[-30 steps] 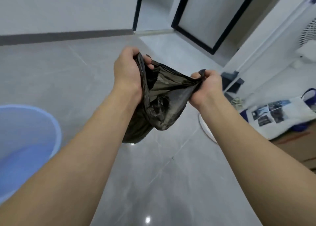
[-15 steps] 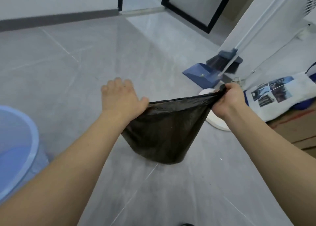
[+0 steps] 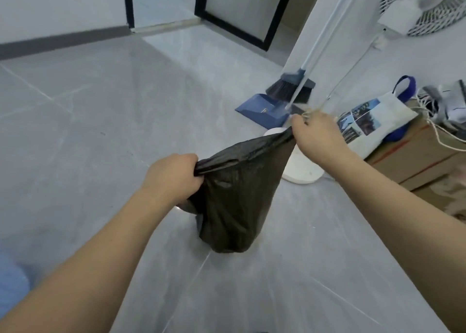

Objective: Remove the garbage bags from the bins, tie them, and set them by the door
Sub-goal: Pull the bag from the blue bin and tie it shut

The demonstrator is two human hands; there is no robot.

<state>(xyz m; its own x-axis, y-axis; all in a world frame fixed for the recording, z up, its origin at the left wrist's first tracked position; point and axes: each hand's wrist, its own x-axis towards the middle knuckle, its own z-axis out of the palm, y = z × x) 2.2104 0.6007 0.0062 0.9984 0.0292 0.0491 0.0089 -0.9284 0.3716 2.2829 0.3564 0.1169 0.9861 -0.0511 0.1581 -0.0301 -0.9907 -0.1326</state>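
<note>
A black garbage bag (image 3: 234, 201) hangs in the air above the grey tiled floor, its mouth pulled flat between my two hands. My left hand (image 3: 174, 176) grips the left end of the rim in a closed fist. My right hand (image 3: 315, 135) grips the right end, higher and farther away. The bag's lower part sags and looks lightly filled. A sliver of the blue bin (image 3: 11, 279) shows at the lower left edge. The doorway (image 3: 161, 2) with its black frame lies at the far end of the floor.
A blue dustpan (image 3: 262, 109) and a broom (image 3: 285, 89) lean by the white wall corner. A white fan base (image 3: 302, 166) sits just behind the bag, the fan head (image 3: 426, 2) above. A printed tote bag (image 3: 373, 120), cardboard boxes (image 3: 423, 156) and cords lie at right.
The bag's mouth, held open and bunched a second ago, is now stretched flat. My left hand went from open over the rim to a fist on it. The view turned right, away from the bin.
</note>
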